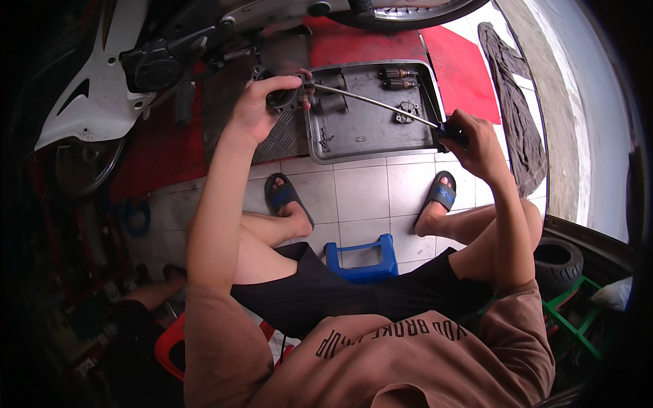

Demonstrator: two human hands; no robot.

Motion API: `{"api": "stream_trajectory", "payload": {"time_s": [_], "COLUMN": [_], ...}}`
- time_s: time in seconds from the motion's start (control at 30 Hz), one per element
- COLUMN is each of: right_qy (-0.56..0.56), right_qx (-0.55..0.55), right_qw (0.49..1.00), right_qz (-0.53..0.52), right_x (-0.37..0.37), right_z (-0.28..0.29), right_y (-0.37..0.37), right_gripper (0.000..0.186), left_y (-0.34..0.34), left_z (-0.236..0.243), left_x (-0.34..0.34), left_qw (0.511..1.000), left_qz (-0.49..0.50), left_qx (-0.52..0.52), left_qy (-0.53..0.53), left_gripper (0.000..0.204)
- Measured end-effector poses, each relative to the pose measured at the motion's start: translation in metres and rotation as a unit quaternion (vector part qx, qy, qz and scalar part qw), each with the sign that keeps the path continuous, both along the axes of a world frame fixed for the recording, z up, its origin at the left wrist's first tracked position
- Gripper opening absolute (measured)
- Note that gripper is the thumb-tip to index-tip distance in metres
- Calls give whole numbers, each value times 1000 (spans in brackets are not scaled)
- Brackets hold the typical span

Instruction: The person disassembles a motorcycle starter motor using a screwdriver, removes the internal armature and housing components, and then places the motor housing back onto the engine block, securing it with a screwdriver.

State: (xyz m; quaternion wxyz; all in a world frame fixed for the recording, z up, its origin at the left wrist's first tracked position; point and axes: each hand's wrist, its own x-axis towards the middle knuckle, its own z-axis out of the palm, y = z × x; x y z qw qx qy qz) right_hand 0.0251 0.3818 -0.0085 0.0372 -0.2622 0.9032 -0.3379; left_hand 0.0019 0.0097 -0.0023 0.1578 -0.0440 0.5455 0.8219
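Observation:
My left hand (255, 109) is closed around a dark metal engine part with a round opening (294, 99), held up at the tray's left end. My right hand (469, 139) grips the dark handle of a long screwdriver (381, 104). Its shaft runs leftward across the tray, and the tip meets the engine part near my left fingers; the exact contact is too small to make out. Below the shaft is a grey metal tray (381, 155). It holds two dark ribbed parts (400, 84), a small metal plate with holes (407, 113) and a grey cylindrical piece (331, 103).
A motorcycle with a white panel (102, 102) stands at the left and far side. Red mats (462, 75) lie under the tray. A blue stool (364, 262) is between my legs. On the right are a dark cloth (513, 115), a tyre (559, 262) and a green frame (575, 319).

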Motion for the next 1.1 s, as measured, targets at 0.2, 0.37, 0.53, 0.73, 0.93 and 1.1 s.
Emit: {"api": "stream_trajectory", "payload": {"time_s": [0.2, 0.37, 0.53, 0.73, 0.93, 1.1], "right_qy": [-4, -1, 45, -3, 29, 4], "right_qx": [-39, -1, 4, 19, 5, 26], "right_qw": [999, 1000, 999, 999, 999, 998], "right_qz": [-29, 15, 15, -36, 18, -56], "right_x": [3, 1, 1, 2, -2, 1], "right_z": [10, 5, 2, 9, 5, -4], "right_y": [-8, -5, -4, -2, -1, -2], "right_gripper": [19, 16, 17, 27, 25, 26], "left_y": [1, 1, -1, 0, 0, 0], "left_z": [-1, 0, -1, 0, -3, -2], "left_x": [2, 1, 1, 4, 3, 4], "left_qw": [1000, 1000, 1000, 999, 999, 997], "left_qz": [-7, 5, -3, -20, -10, -34], "left_qx": [-1, 0, -4, -27, -47, -66], "left_qy": [7, 4, 6, 19, 26, 23], "left_gripper": [28, 28, 28, 31, 36, 38]}}
